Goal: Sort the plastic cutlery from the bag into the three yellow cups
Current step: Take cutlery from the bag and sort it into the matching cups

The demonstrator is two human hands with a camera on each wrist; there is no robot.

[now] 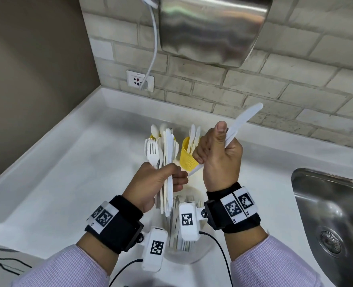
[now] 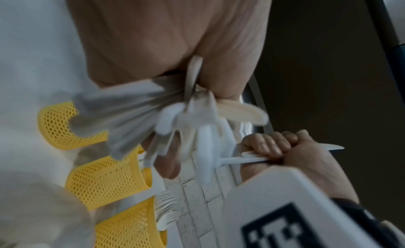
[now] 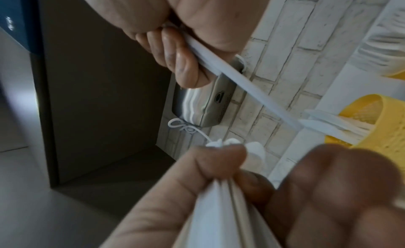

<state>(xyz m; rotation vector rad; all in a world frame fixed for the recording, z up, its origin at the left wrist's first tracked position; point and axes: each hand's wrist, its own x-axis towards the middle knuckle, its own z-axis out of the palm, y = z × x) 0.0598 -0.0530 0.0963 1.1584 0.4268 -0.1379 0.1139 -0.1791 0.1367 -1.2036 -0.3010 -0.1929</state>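
My left hand (image 1: 159, 183) grips an upright bundle of white plastic cutlery (image 1: 167, 154), forks, knives and spoons mixed. My right hand (image 1: 219, 156) holds a single white knife (image 1: 244, 119) in a fist, blade pointing up and right, just right of the bundle. A yellow mesh cup (image 1: 187, 156) with several knives stands behind the hands; a second cup (image 1: 151, 138) is mostly hidden by the bundle. The left wrist view shows three yellow cups (image 2: 103, 180) in a row, one holding forks (image 2: 166, 210). The right wrist view shows the knife (image 3: 241, 82) above the knife cup (image 3: 377, 125).
A clear bag (image 1: 181, 247) with more cutlery lies on the white counter (image 1: 67, 172) under my wrists. A steel sink (image 1: 329, 224) is at the right. A metal wall unit (image 1: 212, 27) hangs above, its cable running to a socket (image 1: 140, 80).
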